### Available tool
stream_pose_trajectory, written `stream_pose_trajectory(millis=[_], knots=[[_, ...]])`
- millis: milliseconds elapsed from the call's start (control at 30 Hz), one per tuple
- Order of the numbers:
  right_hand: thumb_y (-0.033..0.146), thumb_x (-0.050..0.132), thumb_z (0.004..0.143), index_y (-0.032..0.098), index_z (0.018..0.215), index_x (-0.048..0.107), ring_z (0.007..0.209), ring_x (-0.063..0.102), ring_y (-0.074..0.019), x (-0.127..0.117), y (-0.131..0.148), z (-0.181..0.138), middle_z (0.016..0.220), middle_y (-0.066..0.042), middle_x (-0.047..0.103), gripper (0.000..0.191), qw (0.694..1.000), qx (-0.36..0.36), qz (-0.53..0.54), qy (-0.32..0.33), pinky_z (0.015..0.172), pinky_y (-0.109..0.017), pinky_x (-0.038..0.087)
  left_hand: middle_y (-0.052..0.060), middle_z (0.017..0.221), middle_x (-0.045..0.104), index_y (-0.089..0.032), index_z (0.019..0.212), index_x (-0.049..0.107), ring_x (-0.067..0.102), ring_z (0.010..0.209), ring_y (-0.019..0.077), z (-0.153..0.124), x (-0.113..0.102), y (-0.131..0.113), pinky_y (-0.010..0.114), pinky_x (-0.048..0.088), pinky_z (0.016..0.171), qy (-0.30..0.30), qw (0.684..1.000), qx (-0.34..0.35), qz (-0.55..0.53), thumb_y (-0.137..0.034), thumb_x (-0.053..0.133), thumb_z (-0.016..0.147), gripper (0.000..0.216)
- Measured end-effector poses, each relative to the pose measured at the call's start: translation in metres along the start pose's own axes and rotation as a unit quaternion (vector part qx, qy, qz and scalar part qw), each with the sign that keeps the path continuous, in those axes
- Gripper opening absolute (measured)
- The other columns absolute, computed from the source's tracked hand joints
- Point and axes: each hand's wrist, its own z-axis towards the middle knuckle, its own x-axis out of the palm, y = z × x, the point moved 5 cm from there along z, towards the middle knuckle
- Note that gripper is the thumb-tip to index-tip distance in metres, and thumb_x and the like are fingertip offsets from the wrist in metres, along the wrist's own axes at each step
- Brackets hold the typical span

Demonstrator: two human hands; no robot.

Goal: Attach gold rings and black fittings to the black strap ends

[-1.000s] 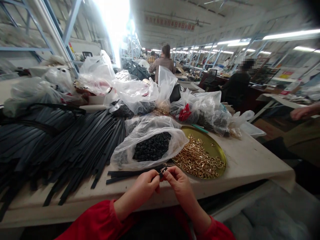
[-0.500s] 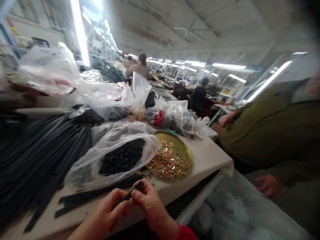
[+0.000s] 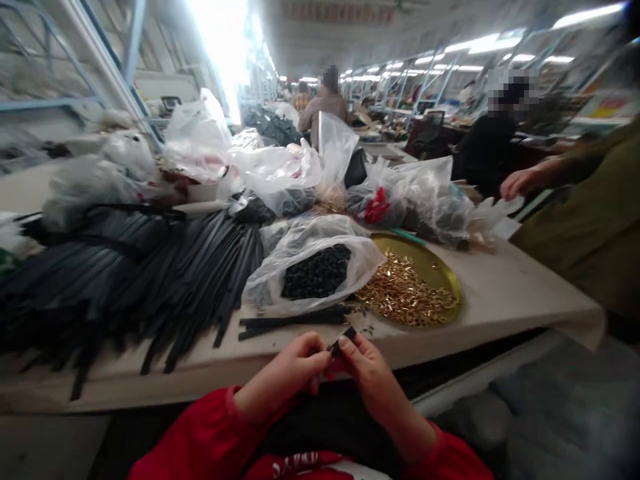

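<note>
co-worker's arm [image 3: 525, 180] drawn back beyond gold tray [image 3: 440, 273]; left hand [image 3: 295, 367], right hand [image 3: 363, 367] pinch black strap end [image 3: 343, 339] near tray.

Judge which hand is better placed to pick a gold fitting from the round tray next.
Probably the right hand. It sits on the same side as the round tray of gold fittings, while the left hand is further away. Both hands pinch the small black strap piece.

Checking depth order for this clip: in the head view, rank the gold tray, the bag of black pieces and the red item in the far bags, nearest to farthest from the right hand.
From the right hand:
1. Bag of black pieces, just ahead, slightly left.
2. Gold tray, ahead to the right; close to the bag's distance.
3. Red item, far back among the bags.
</note>
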Motion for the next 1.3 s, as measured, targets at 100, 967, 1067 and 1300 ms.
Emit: stream_pose_trajectory(millis=[100,967,1067,1300], knots=[[0.044,0.053,0.079,0.015,0.080,0.048,0.057,0.051,-0.0077,0.001,-0.011,-0.001,0.066,0.002,0.053,0.029,0.999,0.025,0.020,0.009,0.058,-0.022,0.043,-0.003,0.061,0.054,-0.016,0.073,0.042,0.044,0.040,0.0046,-0.001,-0.002,0.014,0.016,0.027,0.038,0.003,1.000,-0.009,-0.026,-0.035,0.051,0.072,0.021],[0.045,0.055,0.076,0.016,0.078,0.044,0.063,0.049,-0.0112,-0.009,-0.010,0.015,0.069,0.000,0.051,0.032,0.995,-0.010,-0.103,0.009,0.061,-0.025,0.039,-0.002,0.060,0.047,-0.016,0.065,0.044,0.043,0.058,0.0106,0.015,-0.014,0.016,0.022,0.033,0.054,-0.103,0.982,0.063,0.147,-0.038,0.048,0.075,0.025],[0.042,0.053,0.077,0.016,0.077,0.046,0.065,0.046,-0.0113,-0.009,-0.005,0.012,0.069,0.000,0.049,0.028,0.977,-0.067,-0.201,-0.018,0.062,-0.025,0.038,-0.003,0.060,0.045,-0.016,0.065,0.043,0.040,0.058,0.0112,0.016,-0.017,0.020,0.023,0.031,0.054,-0.096,0.980,0.070,0.158,-0.043,0.048,0.075,0.029],[0.043,0.059,0.072,0.018,0.073,0.052,0.065,0.048,-0.0133,-0.007,0.010,0.005,0.068,-0.001,0.052,0.026,0.969,-0.109,-0.221,-0.030,0.061,-0.028,0.039,-0.003,0.052,0.044,-0.019,0.056,0.040,0.039,0.052,0.0116,0.005,-0.020,0.004,0.024,0.031,0.050,-0.088,0.976,0.067,0.188,-0.063,0.051,0.065,0.047]])
